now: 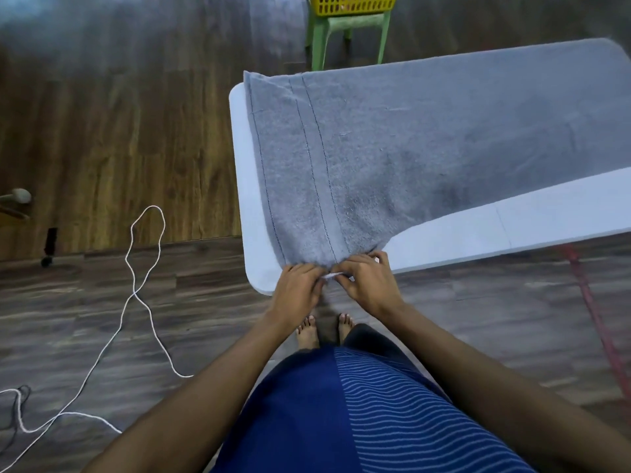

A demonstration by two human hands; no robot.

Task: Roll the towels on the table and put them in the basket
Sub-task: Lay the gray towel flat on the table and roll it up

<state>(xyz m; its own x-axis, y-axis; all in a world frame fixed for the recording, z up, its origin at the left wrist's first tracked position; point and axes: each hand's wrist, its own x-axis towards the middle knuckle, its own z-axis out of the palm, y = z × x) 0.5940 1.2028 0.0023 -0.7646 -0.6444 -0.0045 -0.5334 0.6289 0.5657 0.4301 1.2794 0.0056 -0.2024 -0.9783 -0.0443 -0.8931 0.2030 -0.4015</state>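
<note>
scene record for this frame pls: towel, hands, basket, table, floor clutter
towel: grey towel spread flat along the table, not yet rolled
table: white table, mostly covered by the towel
left hand: left hand pinches the towel's near edge
right hand: right hand pinches the same edge, right beside it
basket: yellow basket on a green stool, beyond the table
floor: white cord left, red cord right
</note>
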